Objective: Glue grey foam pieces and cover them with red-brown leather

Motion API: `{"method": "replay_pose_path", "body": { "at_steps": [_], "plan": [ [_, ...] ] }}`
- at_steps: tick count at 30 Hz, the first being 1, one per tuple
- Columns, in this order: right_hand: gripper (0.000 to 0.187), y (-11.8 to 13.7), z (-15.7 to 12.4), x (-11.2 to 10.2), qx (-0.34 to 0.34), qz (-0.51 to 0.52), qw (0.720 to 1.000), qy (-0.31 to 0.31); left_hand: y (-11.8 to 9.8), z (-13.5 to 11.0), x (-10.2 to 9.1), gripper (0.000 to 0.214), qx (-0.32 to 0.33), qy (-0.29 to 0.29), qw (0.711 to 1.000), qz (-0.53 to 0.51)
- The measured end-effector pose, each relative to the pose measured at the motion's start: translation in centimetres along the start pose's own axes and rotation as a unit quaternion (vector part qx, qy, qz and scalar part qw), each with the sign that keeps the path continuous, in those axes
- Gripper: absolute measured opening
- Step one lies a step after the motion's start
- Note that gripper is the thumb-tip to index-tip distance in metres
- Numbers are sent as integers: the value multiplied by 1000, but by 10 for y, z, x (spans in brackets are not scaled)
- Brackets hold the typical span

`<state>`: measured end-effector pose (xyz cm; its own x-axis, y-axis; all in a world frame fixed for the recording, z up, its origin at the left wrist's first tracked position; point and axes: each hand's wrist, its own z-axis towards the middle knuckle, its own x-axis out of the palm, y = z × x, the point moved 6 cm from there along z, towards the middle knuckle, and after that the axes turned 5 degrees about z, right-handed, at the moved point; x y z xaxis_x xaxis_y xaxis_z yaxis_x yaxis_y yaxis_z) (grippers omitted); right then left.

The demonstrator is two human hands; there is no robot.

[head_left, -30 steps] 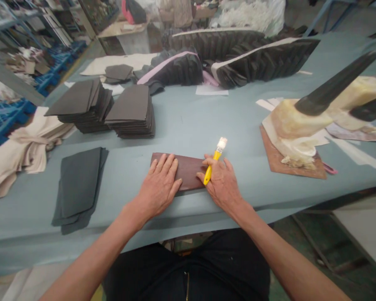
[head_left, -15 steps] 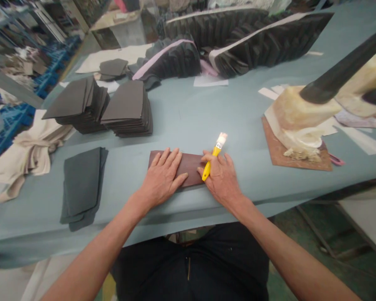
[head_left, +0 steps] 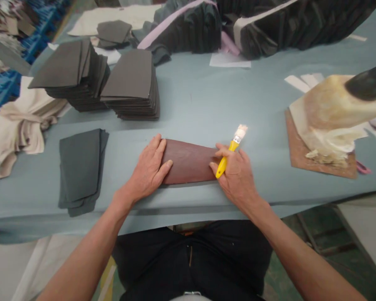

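A dark red-brown flat panel (head_left: 189,163) lies on the table in front of me, tapering towards the right. Over its left end rests my left hand (head_left: 148,169), flat, with the thumb spread from the fingers. At the right end, my right hand (head_left: 236,171) holds a yellow-handled paintbrush (head_left: 226,161). The brush's pale, coated bristles point up and away from me, clear of the panel. The thumb and fingertips of that hand touch the panel's right edge. The panel's underside is hidden.
Dark cut pieces (head_left: 81,165) lie at the left, with two taller stacks (head_left: 130,85) behind. Beige cloth (head_left: 21,121) sits at the far left. Bundled dark pieces (head_left: 188,29) line the back. A glue-smeared container (head_left: 329,102) stands on a brown board (head_left: 296,146) at right.
My left hand has slid left to the panel's left end, uncovering its middle. My right hand stays at the right end with the brush. The camera view has shifted lower and closer.
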<state>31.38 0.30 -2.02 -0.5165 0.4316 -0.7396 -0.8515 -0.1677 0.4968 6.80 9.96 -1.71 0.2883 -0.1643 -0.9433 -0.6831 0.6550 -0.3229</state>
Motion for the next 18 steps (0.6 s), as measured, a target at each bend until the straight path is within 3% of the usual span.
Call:
{"method": "replay_pose_path", "body": {
  "at_steps": [9, 13, 18],
  "plan": [
    [28, 0, 3, -10, -30, -40, 998, 39, 17, -4, -14, 72, 0, 4, 996, -85],
    [32, 15, 9, -22, -74, -93, 991, 57, 21, -2, -14, 68, 38, -38, 993, -103],
    [30, 41, 23, -27, -73, -88, 991, 72, 17, -3, -12, 65, 61, -66, 990, -104]
  ]
}}
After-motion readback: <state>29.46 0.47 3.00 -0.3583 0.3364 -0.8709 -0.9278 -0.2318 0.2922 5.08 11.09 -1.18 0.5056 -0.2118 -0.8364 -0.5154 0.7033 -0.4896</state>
